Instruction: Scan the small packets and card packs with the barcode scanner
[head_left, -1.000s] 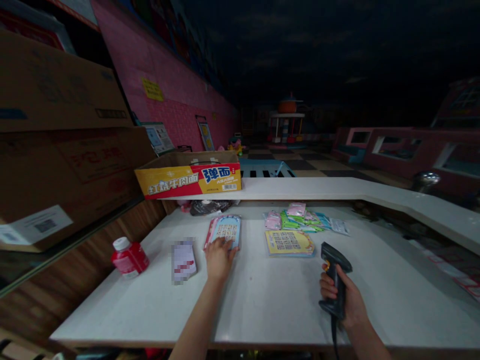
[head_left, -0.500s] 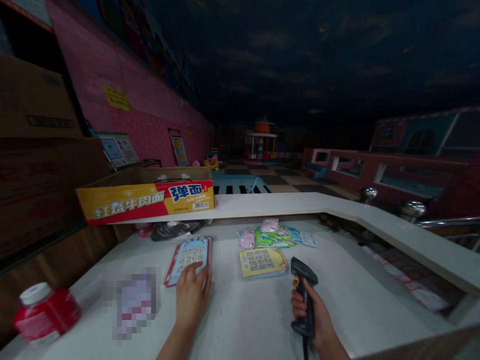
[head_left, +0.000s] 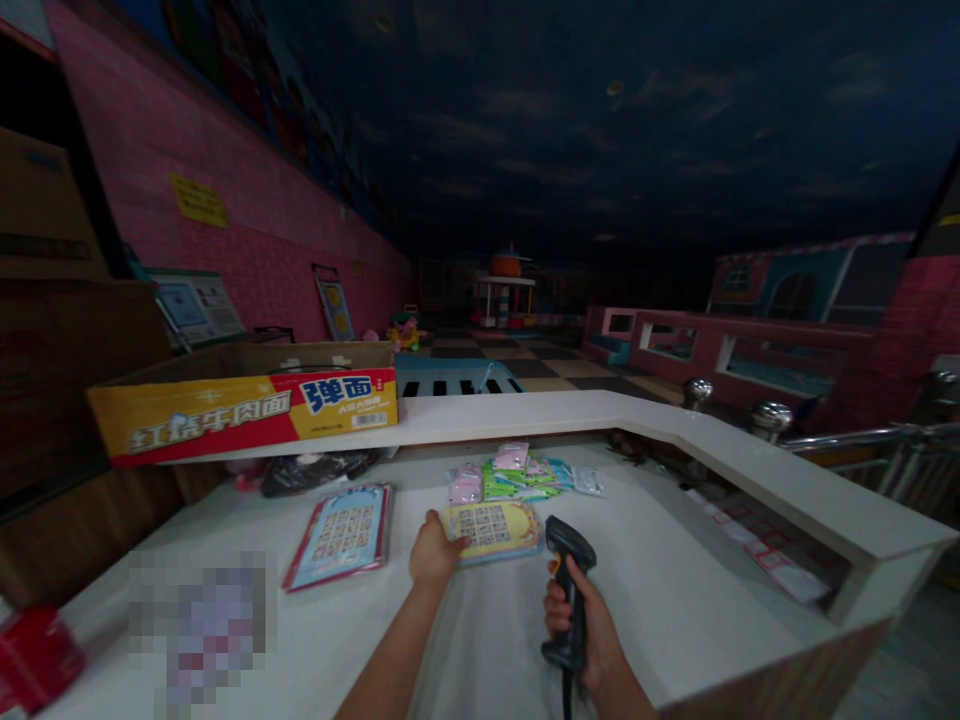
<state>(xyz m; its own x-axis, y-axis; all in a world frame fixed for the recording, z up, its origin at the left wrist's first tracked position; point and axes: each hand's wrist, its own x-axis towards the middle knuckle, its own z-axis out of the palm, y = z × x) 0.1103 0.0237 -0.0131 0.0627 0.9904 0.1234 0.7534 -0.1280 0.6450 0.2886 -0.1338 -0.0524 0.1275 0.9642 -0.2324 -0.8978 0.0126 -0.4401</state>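
Note:
My right hand [head_left: 592, 635] grips a black handheld barcode scanner [head_left: 568, 585], held upright over the white counter [head_left: 675, 590] with its head aimed forward. My left hand [head_left: 433, 550] rests on the near left corner of a yellow packet of cards [head_left: 495, 528], thumb on top of its edge. A blue and pink packet [head_left: 341, 533] lies flat to the left of it. Behind the yellow packet sits a loose pile of small pink and green packets [head_left: 517, 475].
A yellow and red cardboard box [head_left: 247, 410] stands on the raised shelf at the left. A black bag [head_left: 311, 470] lies under the shelf. A red bottle [head_left: 34, 655] lies at the far left edge. Metal railings [head_left: 885, 450] stand at the right.
My left hand left the blue and pink packet and moved right onto the yellow packet. The view swung to the right. My right hand kept hold of the scanner.

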